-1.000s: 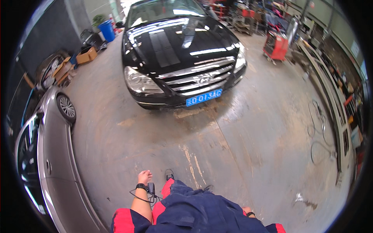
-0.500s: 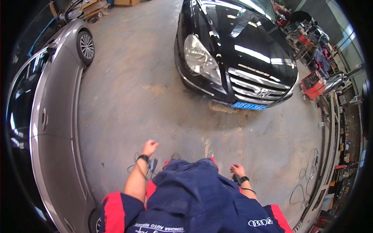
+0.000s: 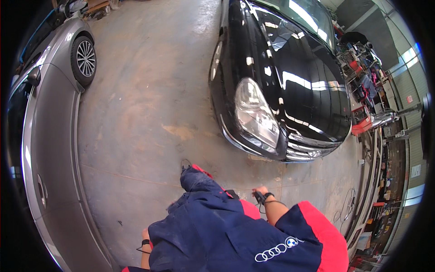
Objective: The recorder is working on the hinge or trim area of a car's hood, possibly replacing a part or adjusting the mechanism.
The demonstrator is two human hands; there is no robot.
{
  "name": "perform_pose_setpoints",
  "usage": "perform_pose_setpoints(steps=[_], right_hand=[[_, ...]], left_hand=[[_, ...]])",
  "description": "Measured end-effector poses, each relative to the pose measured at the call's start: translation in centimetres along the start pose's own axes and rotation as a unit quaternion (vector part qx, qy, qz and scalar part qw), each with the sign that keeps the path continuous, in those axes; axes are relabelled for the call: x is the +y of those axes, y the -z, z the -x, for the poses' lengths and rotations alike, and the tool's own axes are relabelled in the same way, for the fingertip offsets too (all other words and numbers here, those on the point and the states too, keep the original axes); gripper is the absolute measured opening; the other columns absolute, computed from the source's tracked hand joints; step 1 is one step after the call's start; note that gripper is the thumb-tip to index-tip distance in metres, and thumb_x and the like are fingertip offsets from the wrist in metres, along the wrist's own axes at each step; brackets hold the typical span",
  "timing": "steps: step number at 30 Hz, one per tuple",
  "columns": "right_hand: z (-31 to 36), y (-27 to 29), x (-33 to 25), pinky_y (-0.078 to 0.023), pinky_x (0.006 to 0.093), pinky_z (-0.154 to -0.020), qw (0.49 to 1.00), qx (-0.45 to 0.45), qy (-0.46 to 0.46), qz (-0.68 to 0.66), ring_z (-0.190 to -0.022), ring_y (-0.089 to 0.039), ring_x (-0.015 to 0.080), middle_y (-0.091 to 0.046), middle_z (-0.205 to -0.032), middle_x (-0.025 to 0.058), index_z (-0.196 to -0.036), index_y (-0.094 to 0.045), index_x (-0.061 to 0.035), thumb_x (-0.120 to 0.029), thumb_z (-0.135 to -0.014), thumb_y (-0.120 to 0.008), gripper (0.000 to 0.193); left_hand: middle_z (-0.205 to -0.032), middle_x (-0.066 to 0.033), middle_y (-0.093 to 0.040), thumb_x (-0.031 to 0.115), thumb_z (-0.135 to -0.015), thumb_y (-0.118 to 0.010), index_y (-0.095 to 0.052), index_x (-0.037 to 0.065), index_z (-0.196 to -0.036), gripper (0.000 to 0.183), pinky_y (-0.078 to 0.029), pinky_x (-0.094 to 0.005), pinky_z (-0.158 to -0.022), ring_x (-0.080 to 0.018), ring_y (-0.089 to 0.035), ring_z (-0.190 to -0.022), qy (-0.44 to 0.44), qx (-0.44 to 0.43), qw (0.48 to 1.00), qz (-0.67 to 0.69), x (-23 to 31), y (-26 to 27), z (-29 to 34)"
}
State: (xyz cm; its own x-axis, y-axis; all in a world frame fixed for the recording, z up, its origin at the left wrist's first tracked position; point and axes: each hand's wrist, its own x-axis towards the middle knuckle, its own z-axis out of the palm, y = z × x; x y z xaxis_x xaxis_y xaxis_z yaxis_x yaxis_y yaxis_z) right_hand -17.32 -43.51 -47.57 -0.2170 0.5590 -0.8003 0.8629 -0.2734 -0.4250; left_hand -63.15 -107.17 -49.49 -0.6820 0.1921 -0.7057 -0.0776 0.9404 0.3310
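Observation:
My right hand swings in front of my body at the right, near the front of a black car but apart from it. Its fingers look loosely bent, not gripped round anything. A black band circles the right wrist, and a small dark device with a thin cable lies against the inner wrist. Low at the left, my left hand is mostly covered by my dark blue work clothes; its fingers do not show. A black wristband with a cable sits behind it.
A grey-brown car stands along the left side. The concrete floor runs between the two cars. Red equipment and cluttered shelves line the right wall. A looped cable lies on the floor at the right.
The view has shifted and turned; the black car appears nearer. My left hand has swung back beside my body, and my right hand has come forward. One leg has stepped ahead.

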Motion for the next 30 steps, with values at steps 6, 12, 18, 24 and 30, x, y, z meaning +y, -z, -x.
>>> perform_pose_setpoints(steps=[6, 12, 18, 24, 30], right_hand=[[-0.2, -1.5, -44.4, -0.050, 0.0274, -0.054, 0.993, -0.033, 0.045, -0.105, -0.066, -0.064, 0.0148, -0.066, -0.076, 0.0057, -0.105, -0.064, 0.0000, -0.020, -0.090, -0.062, 0.026], [-7.0, -3.7, -72.0, -0.053, 0.0288, -0.061, 0.956, 0.138, 0.254, 0.044, -0.064, -0.065, 0.0159, -0.069, -0.080, 0.0092, -0.101, -0.067, -0.0006, -0.017, -0.085, -0.062, 0.024], [-15.6, -8.1, -81.2, -0.051, 0.0306, -0.055, 0.978, 0.088, 0.184, 0.034, -0.058, -0.062, 0.0163, -0.065, -0.071, 0.0060, -0.099, -0.067, 0.0002, -0.020, -0.086, -0.064, 0.024], [-18.0, -14.7, -85.3, -0.052, 0.0360, -0.063, 0.987, 0.049, 0.115, 0.103, -0.066, -0.066, 0.0251, -0.066, -0.071, 0.0117, -0.093, -0.068, -0.0045, -0.030, -0.084, -0.061, 0.028], [-30.5, -15.1, -87.9, -0.051, 0.0406, -0.077, 0.956, 0.028, 0.044, 0.288, -0.088, -0.066, 0.0333, -0.069, -0.094, 0.0158, -0.091, -0.071, -0.0073, -0.046, -0.076, -0.057, 0.044]], left_hand=[[-0.077, -0.0104, -0.062, 0.014, -0.086, -0.059, -0.061, -0.001, -0.095, 0.018, -0.053, -0.0315, -0.061, -0.0198, -0.061, -0.067, 0.088, 0.096, 0.915, 0.381, 17.0, 16.3, -6.7], [-0.075, -0.0071, -0.059, 0.014, -0.088, -0.058, -0.056, -0.002, -0.096, 0.018, -0.047, -0.0288, -0.049, -0.0154, -0.057, -0.059, 0.073, 0.067, 0.897, 0.431, 22.5, 25.9, -28.7], [-0.069, -0.0090, -0.061, 0.010, -0.085, -0.060, -0.057, -0.004, -0.094, 0.017, -0.047, -0.0298, -0.048, -0.0174, -0.057, -0.053, 0.024, -0.032, 0.973, 0.226, 33.4, 42.2, -43.9], [-0.071, -0.0101, -0.064, 0.003, -0.079, -0.063, -0.058, -0.005, -0.098, 0.021, -0.050, -0.0312, -0.051, -0.0182, -0.062, -0.058, -0.062, 0.029, 0.969, 0.236, 48.9, 58.9, -64.2], [-0.071, -0.0097, -0.064, -0.001, -0.070, -0.070, -0.057, -0.004, -0.101, 0.034, -0.052, -0.0312, -0.056, -0.0203, -0.062, -0.060, -0.151, 0.082, 0.954, 0.244, 69.7, 69.4, -76.3]])
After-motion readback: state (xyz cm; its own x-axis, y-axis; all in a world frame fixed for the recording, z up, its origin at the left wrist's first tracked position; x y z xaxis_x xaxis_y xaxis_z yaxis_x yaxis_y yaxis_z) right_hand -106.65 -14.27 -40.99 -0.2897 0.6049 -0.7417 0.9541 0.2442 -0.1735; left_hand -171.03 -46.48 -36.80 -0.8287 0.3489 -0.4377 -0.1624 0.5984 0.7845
